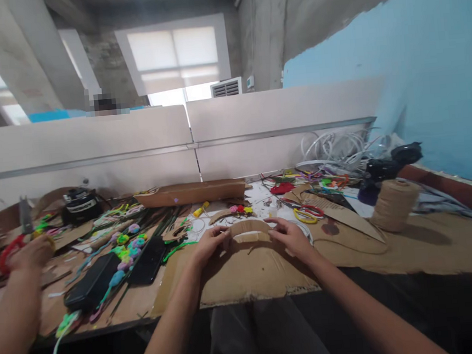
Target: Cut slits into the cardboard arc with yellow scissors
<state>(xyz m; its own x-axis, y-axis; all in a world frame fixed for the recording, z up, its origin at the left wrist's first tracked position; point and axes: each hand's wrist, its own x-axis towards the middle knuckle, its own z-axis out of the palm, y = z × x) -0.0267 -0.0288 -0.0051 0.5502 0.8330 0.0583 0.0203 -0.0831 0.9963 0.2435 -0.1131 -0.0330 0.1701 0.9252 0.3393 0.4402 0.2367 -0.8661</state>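
A curved strip of brown cardboard (249, 228) arches between my two hands, just above the cardboard sheet (253, 277) on the table. My left hand (212, 244) pinches its left end between thumb and fingers. At the right end, my right hand (288, 236) grips it the same way. Behind the strip lies another curved cardboard piece (223, 215) with small red and yellow flowers (241, 209) on it. Scissors with red and yellow handles (307, 213) lie to the right of my right hand.
A co-worker's hand (31, 252) at the left holds red-handled scissors (9, 253). A black phone (146, 260), a black power bank (93, 280) and colourful pipe-cleaner flowers (131, 252) lie left. A twine spool (395, 204) stands right; a long cardboard box (196, 193) lies behind.
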